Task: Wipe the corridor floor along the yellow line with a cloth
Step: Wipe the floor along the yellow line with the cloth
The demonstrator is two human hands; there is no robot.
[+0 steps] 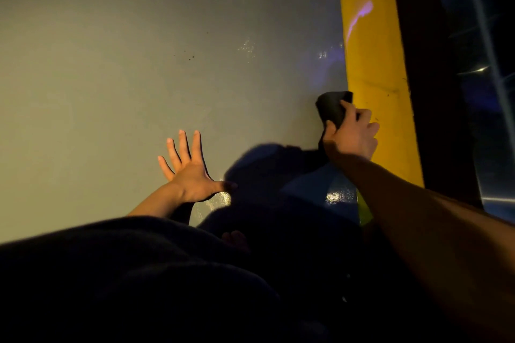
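A broad yellow line (370, 44) runs up the right side of the grey corridor floor (139, 50). My right hand (352, 133) grips a dark cloth (331, 107) bunched under its fingers, held against the floor at the line's left edge. Flat on the grey floor to the left lies my left hand (188, 168), fingers spread and straight, holding nothing.
A dark strip and a glass or metal panel (479, 64) border the yellow line on the right. Small dark specks (191, 58) mark the floor ahead. A wet sheen (338, 196) shows near my right forearm. My dark clothing fills the bottom of the view.
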